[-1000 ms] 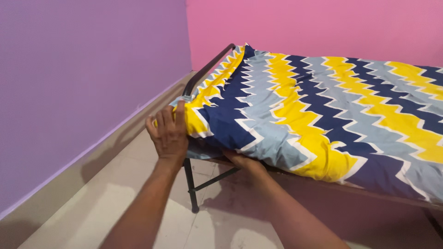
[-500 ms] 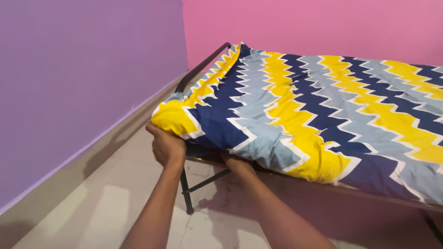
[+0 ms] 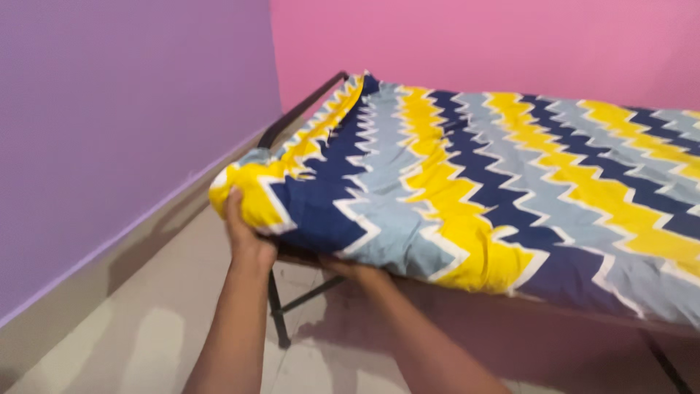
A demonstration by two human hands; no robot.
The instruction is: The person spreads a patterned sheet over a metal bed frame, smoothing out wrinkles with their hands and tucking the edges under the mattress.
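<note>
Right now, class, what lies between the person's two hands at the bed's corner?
In the head view, the zigzag bedsheet's folded corner lies between left hand and right hand.

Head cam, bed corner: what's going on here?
A person is working at the near corner of a metal-framed cot. The left hand grips the corner of the mattress, which is wrapped in a zigzag sheet of navy, yellow and grey-blue. The right hand is under the mattress edge, fingers hidden by the fabric. The sheet covers the top with a few wrinkles.

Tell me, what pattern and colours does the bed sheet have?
The bed sheet has zigzag stripes of yellow, navy and grey-blue, edged white; the head view shows it.
</note>
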